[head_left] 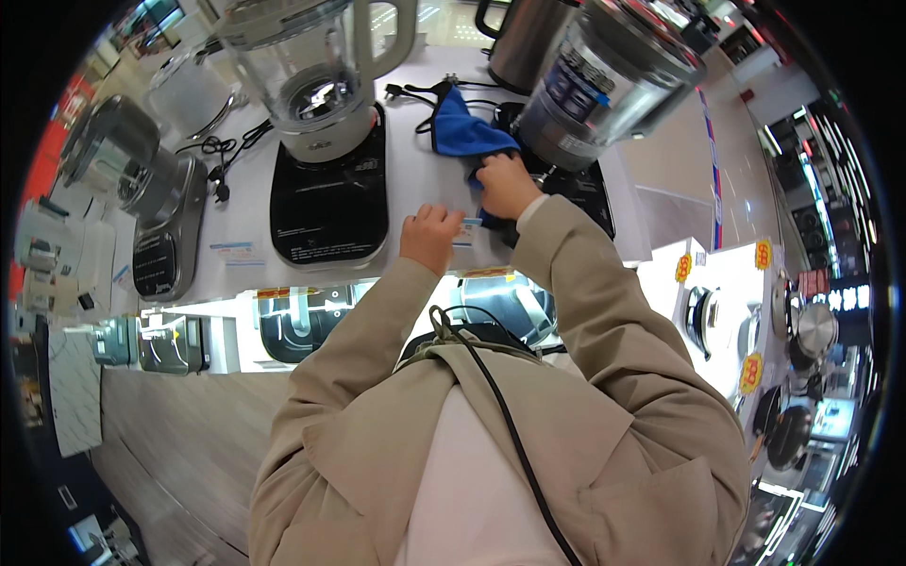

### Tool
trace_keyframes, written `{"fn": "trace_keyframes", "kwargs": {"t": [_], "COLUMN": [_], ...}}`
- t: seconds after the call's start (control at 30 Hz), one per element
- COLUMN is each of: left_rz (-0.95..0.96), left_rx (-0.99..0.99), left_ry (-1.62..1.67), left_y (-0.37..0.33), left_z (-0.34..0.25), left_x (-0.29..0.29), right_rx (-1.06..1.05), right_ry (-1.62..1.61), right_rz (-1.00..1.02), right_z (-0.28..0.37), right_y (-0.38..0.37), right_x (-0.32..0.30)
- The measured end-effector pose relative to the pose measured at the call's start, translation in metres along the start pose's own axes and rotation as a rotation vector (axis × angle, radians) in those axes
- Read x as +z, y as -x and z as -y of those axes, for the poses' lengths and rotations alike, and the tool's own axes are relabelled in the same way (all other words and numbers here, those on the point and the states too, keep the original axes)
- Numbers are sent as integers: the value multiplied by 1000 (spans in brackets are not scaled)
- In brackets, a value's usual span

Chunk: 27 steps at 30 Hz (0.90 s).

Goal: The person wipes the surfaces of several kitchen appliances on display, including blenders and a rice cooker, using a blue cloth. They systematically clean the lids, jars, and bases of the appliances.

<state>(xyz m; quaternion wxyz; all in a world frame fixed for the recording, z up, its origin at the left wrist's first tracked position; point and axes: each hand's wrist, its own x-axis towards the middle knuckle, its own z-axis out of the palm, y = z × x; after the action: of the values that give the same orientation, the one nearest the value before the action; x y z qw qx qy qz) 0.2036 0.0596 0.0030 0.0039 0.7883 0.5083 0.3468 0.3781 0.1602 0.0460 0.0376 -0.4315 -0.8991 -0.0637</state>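
Observation:
My right hand (510, 186) is closed on a blue cloth (464, 130) with dark edging, beside the base of the right-hand blender (578, 104). Part of the cloth trails below the fingers, toward the counter's front. Near the front edge, my left hand (431, 238) has its fingers curled at a small white and blue card (465, 232). The card pokes out by the fingertips, and my hand hides its left end. Left of that hand stands another blender on a flat black base (328, 208); its clear jug (307, 71) has a large handle.
On the white counter (241, 193), a smaller grey blender (156, 212) stands at the left, with a coiled black cord (222, 165) nearby. A steel kettle (530, 42) stands behind. Below the front edge is a lit shelf with appliances (307, 321). Pans (816, 330) hang at right.

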Motion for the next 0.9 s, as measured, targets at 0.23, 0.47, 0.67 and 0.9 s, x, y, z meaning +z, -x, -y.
{"fn": "trace_keyframes", "kwargs": {"t": [0.23, 0.47, 0.67, 0.9], "left_rz": [32, 87, 73, 81], "left_rx": [21, 40, 69, 61], "left_ry": [-5, -25, 9, 2], "left_y": [1, -1, -3, -3], "left_z": [2, 9, 12, 10], "left_x": [1, 4, 5, 3], "right_rx": [-158, -336, -385, -218], "right_ry": [110, 123, 14, -224], "right_rz": [-57, -256, -269, -327], "right_z": [38, 21, -20, -71], "right_y": [76, 115, 143, 178], "right_x": [-16, -16, -11, -4]}}
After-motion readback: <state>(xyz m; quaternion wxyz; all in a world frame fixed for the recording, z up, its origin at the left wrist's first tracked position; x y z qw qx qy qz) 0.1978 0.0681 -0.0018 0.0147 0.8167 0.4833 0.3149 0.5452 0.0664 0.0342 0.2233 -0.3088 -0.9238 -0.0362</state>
